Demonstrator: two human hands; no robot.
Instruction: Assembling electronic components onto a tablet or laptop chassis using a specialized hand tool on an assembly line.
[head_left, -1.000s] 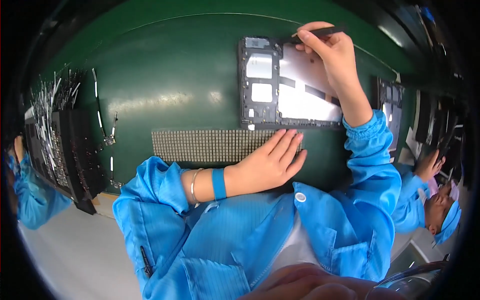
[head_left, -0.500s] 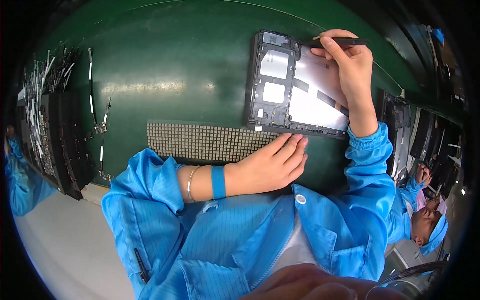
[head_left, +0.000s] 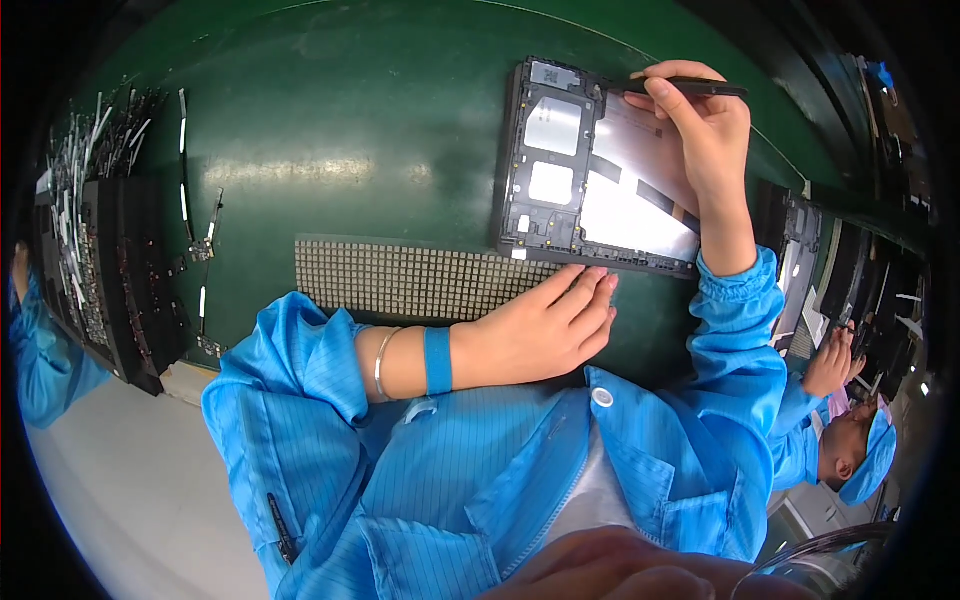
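On a green table (head_left: 350,130), a black frame (head_left: 586,165) lies right of centre, near a gridded mat (head_left: 400,280). The person's left hand (head_left: 545,332), fingers extended and empty, meets the frame's near edge, apparently steadying it; the right hand (head_left: 715,120) pinches a dark stick (head_left: 724,88), seemingly for fine control.

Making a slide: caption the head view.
Right hand holding black tool over flat device, left hand near its edge.
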